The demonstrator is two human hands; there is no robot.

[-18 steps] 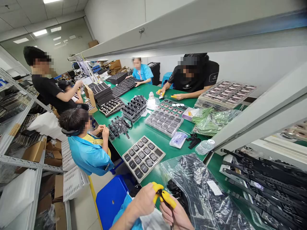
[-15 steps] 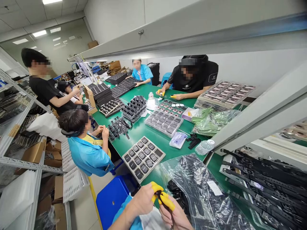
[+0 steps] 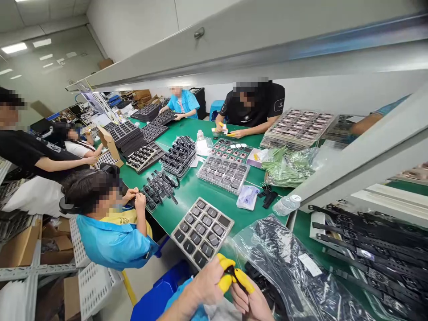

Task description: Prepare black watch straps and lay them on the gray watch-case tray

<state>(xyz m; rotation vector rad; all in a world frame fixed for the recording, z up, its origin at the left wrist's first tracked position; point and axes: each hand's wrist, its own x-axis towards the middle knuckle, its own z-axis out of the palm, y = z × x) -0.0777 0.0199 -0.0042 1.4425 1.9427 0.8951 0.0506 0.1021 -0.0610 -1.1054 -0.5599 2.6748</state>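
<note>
Hands with yellow-covered fingertips meet at the near edge: the left hand (image 3: 210, 279) pinches a small black piece (image 3: 230, 270) between thumb and finger, and the right hand (image 3: 248, 298) grips it from the right, the fingers hiding its full outline.

Overhead, a grey beam (image 3: 234, 58) slants across the scene, and below it a green worktop (image 3: 187, 189) runs from near to far. On the left, a person in a blue jacket over a yellow top (image 3: 113, 243) sits with hands together; a person in black (image 3: 26, 154) is at the far left edge. Across the worktop, a person in a black shirt (image 3: 254, 111) handles something white with yellow-tipped fingers, and farther left a person in light blue (image 3: 187, 104) touches a dark tray.

Dark watches with straps (image 3: 374, 254) lie in rows at the right. Just beside the right hand, a clear plastic bag (image 3: 282, 263) of dark strips bears a white label. A blue stool (image 3: 162, 294) stands left of the hands. Near the left hand, a grey tray (image 3: 187, 217) carries dark square cases in its compartments. Farther off rises a stack of clear trays (image 3: 278, 144) with reddish pieces. Smaller still are bundled green strips (image 3: 281, 165), a white-capped clear bottle (image 3: 286, 205), a whitish packet (image 3: 247, 197) and short black straps (image 3: 269, 199).
</note>
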